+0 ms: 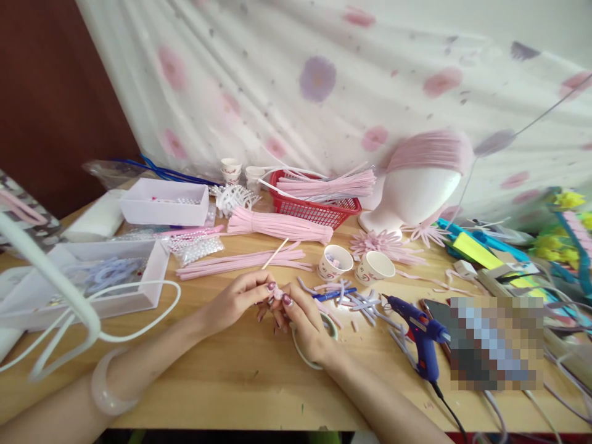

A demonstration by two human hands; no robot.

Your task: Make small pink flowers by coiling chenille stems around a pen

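Above the front middle of the table, my left hand (247, 299) and my right hand (303, 317) meet fingertip to fingertip. Both are closed on a small pale pink fuzzy piece (277, 292), like pipe cleaner, mostly covered by the fingers. A thin cream stick (276, 253) slants up from behind my left fingers; whether that hand holds it is unclear. Under my right hand lies a pale green ring (332, 327), perhaps a tape roll. Cut lavender pipe cleaner pieces (365, 306) and a blue pen (333, 294) are just beyond that hand.
A blue glue gun (419, 336) with its cord lies at right, beside a phone (439, 314). Two paper cups (375, 267), pink pipe cleaner bundles (280, 225), a red basket (319, 213) and a foam head (419, 191) stand behind. White trays (157, 290) and a white cable (173, 302) occupy the left.
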